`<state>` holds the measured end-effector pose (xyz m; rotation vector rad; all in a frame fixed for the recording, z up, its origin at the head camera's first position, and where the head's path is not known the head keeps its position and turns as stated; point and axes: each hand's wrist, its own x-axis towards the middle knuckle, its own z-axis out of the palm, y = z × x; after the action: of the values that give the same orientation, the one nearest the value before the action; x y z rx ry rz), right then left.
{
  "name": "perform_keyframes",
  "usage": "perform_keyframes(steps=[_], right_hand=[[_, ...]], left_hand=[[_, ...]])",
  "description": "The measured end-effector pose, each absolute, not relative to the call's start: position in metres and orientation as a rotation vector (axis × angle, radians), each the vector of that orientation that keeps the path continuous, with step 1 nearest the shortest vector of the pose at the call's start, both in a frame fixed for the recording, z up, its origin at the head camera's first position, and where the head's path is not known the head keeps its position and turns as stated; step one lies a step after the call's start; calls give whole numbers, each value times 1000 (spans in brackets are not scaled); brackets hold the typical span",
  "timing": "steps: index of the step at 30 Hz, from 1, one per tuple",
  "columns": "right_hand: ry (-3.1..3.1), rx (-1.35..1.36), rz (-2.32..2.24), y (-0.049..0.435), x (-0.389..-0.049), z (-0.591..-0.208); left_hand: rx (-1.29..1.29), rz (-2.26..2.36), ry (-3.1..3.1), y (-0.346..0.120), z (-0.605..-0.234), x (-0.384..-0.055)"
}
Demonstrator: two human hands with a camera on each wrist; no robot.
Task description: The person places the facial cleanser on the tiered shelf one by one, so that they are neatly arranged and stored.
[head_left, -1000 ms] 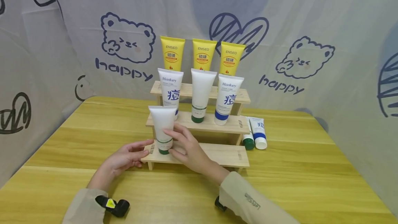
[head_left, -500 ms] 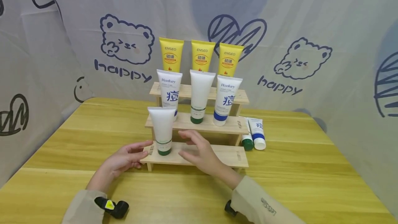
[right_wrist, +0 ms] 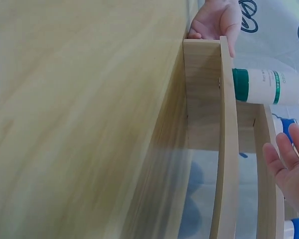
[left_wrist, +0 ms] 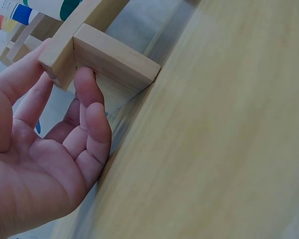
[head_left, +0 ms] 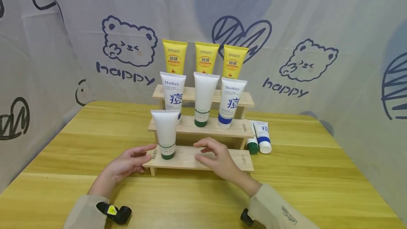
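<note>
A wooden three-step display rack (head_left: 187, 164) stands on the table. My left hand (head_left: 128, 162) holds the left end of its lowest shelf, fingers above and below the board's corner; the left wrist view shows this grip on the shelf end (left_wrist: 65, 62). A white squeeze tube (head_left: 165, 130) with a green cap stands upright at the left of that shelf, cap down. My right hand (head_left: 219, 158) hovers over the shelf's right half, fingers relaxed and holding nothing. In the right wrist view, its fingers (right_wrist: 289, 154) are apart from the tube's green cap (right_wrist: 241, 84).
The middle step bears two blue-banded white tubes (head_left: 233, 98) around a green-capped one (head_left: 205, 94). Three yellow tubes (head_left: 205, 57) stand on the top step. Right of the rack, a white-and-blue tube (head_left: 263, 137) and a green-capped tube (head_left: 253, 147) lie on the table (head_left: 305, 172).
My right hand has let go of the white green-capped tube and drawn back to the right. The tube stays standing on the lowest shelf. My left hand keeps its place.
</note>
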<state>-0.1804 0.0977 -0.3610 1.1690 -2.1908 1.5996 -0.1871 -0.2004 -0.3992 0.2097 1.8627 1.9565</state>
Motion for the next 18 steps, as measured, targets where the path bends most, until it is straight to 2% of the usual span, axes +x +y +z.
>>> perform_keyframes(steps=[18], right_hand=[[-2202, 1064, 1526, 143, -177, -366]], left_hand=[[209, 1951, 1869, -200, -398, -187]])
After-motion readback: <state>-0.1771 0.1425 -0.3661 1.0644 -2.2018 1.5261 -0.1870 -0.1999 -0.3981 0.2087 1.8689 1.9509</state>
